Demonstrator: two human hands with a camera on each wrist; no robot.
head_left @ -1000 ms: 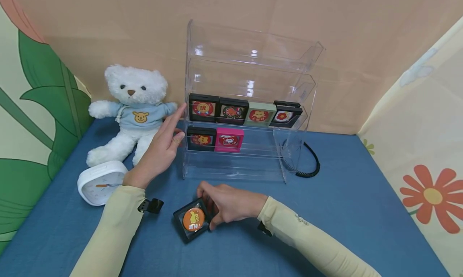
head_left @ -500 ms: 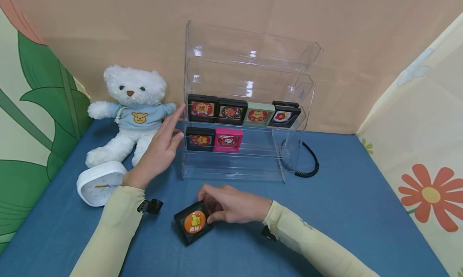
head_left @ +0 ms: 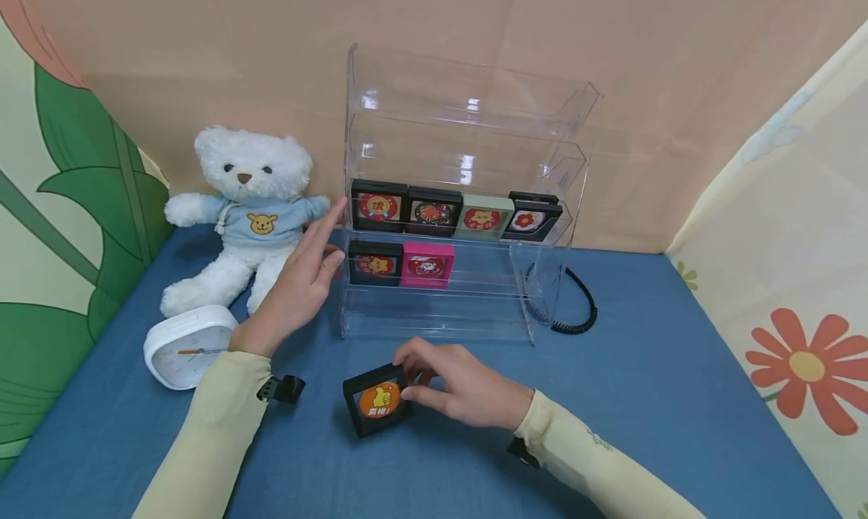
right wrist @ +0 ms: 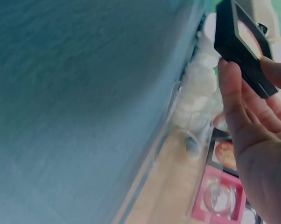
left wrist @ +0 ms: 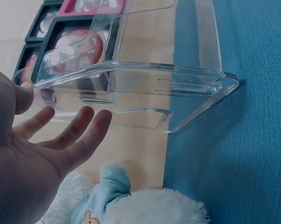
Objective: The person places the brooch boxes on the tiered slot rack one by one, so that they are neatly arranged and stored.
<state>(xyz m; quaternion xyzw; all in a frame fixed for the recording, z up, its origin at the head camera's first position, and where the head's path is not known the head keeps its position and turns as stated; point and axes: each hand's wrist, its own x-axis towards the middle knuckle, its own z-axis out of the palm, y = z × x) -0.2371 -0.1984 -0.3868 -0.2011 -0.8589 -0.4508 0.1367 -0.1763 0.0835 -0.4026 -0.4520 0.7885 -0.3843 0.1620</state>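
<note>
My right hand [head_left: 461, 387] pinches the right edge of a black square display frame [head_left: 354, 410] that holds an orange thumbs-up badge [head_left: 380, 400]. The frame is tilted up over the blue cloth; in the right wrist view, thumb and fingers grip the frame's [right wrist: 238, 49] edge. With fingers extended, my left hand [head_left: 294, 289] rests at the left side of a clear acrylic tiered rack [head_left: 434, 323]. Its fingertips are right at the side panel in the left wrist view. Badge frames in black, pale green and pink [head_left: 427, 265] stand on two of the rack's tiers.
Left of the rack sits a white teddy bear [head_left: 254, 161] in a blue shirt. A white clock [head_left: 190, 346] lies in front of it, beside my left forearm. A black coiled cord [head_left: 583, 312] lies at the rack's right foot. A tan backdrop [head_left: 678, 127] rises behind.
My right hand has shifted right and slightly away from me with the badge frame, which has turned and tipped upward. The left hand has stayed at the rack's side.
</note>
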